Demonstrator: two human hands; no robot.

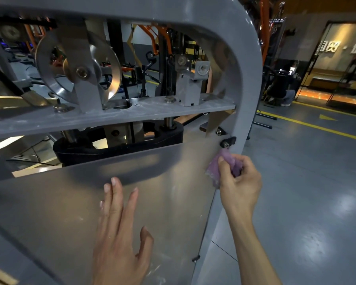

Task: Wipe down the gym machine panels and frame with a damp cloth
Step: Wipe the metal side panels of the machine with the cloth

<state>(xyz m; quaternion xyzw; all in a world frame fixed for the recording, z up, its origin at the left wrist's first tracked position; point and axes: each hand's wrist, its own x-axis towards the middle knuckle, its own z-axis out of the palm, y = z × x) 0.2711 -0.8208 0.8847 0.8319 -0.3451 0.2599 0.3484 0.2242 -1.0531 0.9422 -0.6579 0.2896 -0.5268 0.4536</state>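
writing: pale characters on the glass wall (pixel 335 48) at far right, blurred; exact reading cannot be told. no brand or label legible on the machine.

right hand (pixel 239 182): fingers and thumb curled round a bunched purple cloth (pixel 224 167), holding it tight against the right edge of the translucent panel (pixel 70 202), where the panel meets the grey frame (pixel 249 68). cloth sits just below a black bracket with a bolt (pixel 227 142) on the frame's inner edge.

left hand (pixel 119 233): open, fingers straight and slightly spread, palm laid flat on the panel face, lower centre. holds nothing.

panel: frosted, with smears and pale specks near the left hand. above it a grey cross plate (pixel 111 116) carrying a metal pulley wheel (pixel 78 73) and bolts. black top weight (pixel 115 142) visible behind the panel's upper edge.

floor (pixel 317 182): grey, glossy, yellow lines.
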